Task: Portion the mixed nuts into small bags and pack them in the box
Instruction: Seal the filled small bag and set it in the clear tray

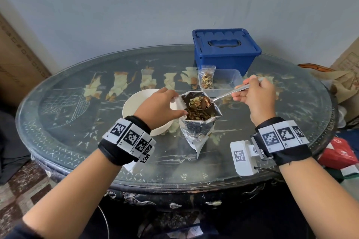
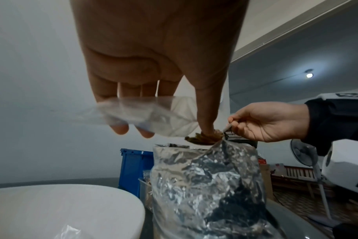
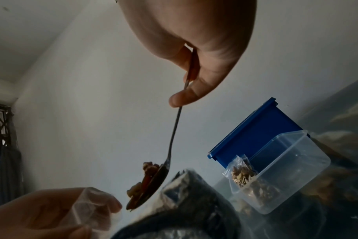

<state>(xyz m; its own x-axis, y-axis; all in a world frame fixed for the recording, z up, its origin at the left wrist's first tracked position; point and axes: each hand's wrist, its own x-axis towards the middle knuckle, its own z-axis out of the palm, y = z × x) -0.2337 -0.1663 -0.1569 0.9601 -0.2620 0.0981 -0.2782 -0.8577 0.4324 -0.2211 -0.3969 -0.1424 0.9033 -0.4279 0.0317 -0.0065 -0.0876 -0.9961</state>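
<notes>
Near the centre of the head view our right hand (image 1: 254, 96) pinches the handle of a spoon (image 1: 217, 99) between curled fingers (image 3: 186, 95), its bowl heaped with mixed nuts (image 1: 200, 102) above the open foil bag (image 1: 198, 124) standing on the bench (image 1: 77, 141). Our left hand (image 1: 157, 105), just left of the foil bag, holds a small clear bag (image 2: 153, 116) between thumb and fingers. Behind it sits a white bowl (image 1: 134, 103). Toward the upper right, a filled small bag (image 1: 206, 77) leans in a clear container (image 1: 229, 79), in front of the closed blue box (image 1: 225, 50).
</notes>
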